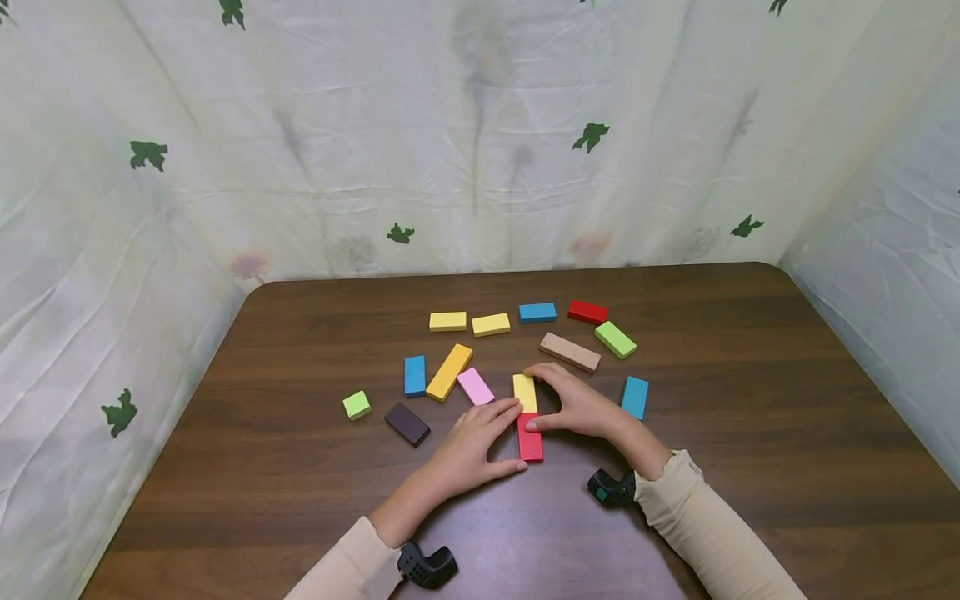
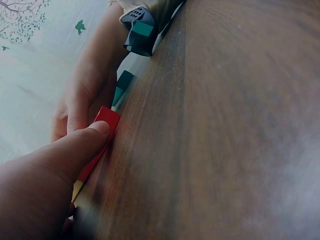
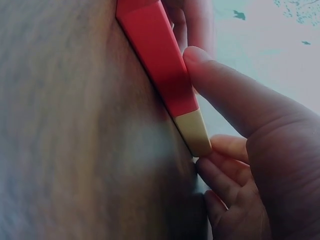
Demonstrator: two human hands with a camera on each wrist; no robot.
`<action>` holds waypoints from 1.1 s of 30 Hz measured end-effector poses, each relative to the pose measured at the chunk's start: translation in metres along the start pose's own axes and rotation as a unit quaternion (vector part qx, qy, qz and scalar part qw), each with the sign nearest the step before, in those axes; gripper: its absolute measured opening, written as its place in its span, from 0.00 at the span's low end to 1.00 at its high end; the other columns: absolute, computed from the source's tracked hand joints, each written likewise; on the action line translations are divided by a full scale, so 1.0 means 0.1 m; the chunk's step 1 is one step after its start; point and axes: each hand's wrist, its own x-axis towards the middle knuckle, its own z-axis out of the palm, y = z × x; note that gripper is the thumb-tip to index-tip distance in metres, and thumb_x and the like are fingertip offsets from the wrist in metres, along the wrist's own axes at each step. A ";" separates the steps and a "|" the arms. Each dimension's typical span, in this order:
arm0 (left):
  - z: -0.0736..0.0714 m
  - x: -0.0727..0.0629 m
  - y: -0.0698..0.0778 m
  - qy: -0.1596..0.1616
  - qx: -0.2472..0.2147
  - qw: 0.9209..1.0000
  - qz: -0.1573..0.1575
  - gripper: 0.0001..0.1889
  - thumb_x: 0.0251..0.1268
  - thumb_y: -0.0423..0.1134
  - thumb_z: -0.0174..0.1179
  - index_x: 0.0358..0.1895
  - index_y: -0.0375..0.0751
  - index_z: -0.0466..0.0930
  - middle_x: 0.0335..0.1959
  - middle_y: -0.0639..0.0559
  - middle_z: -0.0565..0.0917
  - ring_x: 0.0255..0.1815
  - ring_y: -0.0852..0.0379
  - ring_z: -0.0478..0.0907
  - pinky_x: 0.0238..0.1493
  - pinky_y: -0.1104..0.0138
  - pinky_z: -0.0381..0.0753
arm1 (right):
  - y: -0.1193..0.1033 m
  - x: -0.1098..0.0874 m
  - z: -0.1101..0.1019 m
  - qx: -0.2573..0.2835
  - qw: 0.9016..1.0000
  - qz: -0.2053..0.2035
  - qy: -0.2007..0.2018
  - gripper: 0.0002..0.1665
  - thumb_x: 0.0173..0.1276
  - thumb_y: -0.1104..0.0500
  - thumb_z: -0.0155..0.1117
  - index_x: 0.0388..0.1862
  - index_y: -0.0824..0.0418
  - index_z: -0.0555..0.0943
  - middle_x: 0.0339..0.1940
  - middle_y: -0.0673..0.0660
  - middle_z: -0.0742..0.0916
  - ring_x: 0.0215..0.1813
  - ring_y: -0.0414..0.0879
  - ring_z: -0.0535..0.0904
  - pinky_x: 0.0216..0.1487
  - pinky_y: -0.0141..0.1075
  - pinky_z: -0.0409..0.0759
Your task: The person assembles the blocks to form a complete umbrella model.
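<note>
The yellow block [image 1: 524,392] and the red block [image 1: 530,446] lie end to end on the surface [image 1: 750,375]; the left hand [image 1: 468,446], thumb at the red block's near end, and the right hand [image 1: 581,404], fingers at the yellow block's far end, appear to brace the row from opposite sides for alignment. On both hands the fingers are spread wide from the thumb, touching rather than gripping. The pink block [image 1: 476,387] beside the left fingers and the tan block [image 1: 570,352] beyond the right hand limit clearance.
</note>
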 end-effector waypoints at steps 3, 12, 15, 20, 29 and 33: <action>0.00 0.00 0.00 0.001 0.000 1.000 0.004 0.38 0.52 0.60 0.58 0.65 0.44 0.63 0.64 0.53 0.62 0.61 0.53 0.60 0.57 0.55 0.62 | 0.00 0.00 0.00 0.001 1.000 -0.003 -0.002 0.48 0.47 0.40 0.70 0.62 0.62 0.65 0.60 0.55 0.69 0.62 0.47 0.62 0.61 0.45 0.60; 0.00 0.00 0.00 0.006 0.000 1.000 0.007 0.38 0.52 0.61 0.59 0.65 0.45 0.63 0.64 0.53 0.63 0.61 0.54 0.60 0.57 0.56 0.62 | 0.01 -0.03 0.00 0.004 1.000 -0.017 0.003 0.48 0.48 0.41 0.69 0.63 0.62 0.64 0.61 0.56 0.68 0.63 0.48 0.60 0.61 0.46 0.59; 0.00 0.00 0.01 0.005 0.001 1.000 0.007 0.38 0.52 0.61 0.58 0.65 0.45 0.63 0.64 0.53 0.63 0.61 0.54 0.60 0.57 0.56 0.62 | 0.01 -0.06 0.00 0.001 1.000 -0.024 0.006 0.47 0.49 0.42 0.69 0.63 0.62 0.64 0.63 0.56 0.66 0.64 0.47 0.58 0.62 0.46 0.58; 0.00 0.00 0.01 0.003 0.002 1.000 0.004 0.38 0.51 0.61 0.59 0.65 0.45 0.63 0.64 0.53 0.63 0.61 0.54 0.60 0.57 0.56 0.62 | 0.00 -0.13 0.01 -0.002 0.999 -0.039 -0.003 0.46 0.51 0.40 0.67 0.64 0.61 0.65 0.66 0.54 0.64 0.66 0.46 0.57 0.62 0.46 0.58; -0.01 -0.01 0.01 -0.002 0.001 1.000 0.000 0.38 0.52 0.61 0.58 0.65 0.45 0.63 0.64 0.53 0.63 0.61 0.54 0.61 0.57 0.56 0.62 | -0.06 -0.21 0.01 -0.012 0.999 -0.041 -0.013 0.46 0.52 0.40 0.66 0.65 0.60 0.64 0.66 0.53 0.64 0.66 0.45 0.57 0.62 0.46 0.58; -0.01 -0.01 0.02 -0.005 0.001 1.000 -0.001 0.38 0.52 0.61 0.58 0.65 0.45 0.63 0.64 0.53 0.63 0.61 0.54 0.60 0.57 0.56 0.62 | -0.08 -0.23 0.01 -0.013 0.999 -0.041 -0.013 0.45 0.52 0.41 0.66 0.65 0.61 0.65 0.66 0.54 0.65 0.66 0.47 0.58 0.61 0.47 0.59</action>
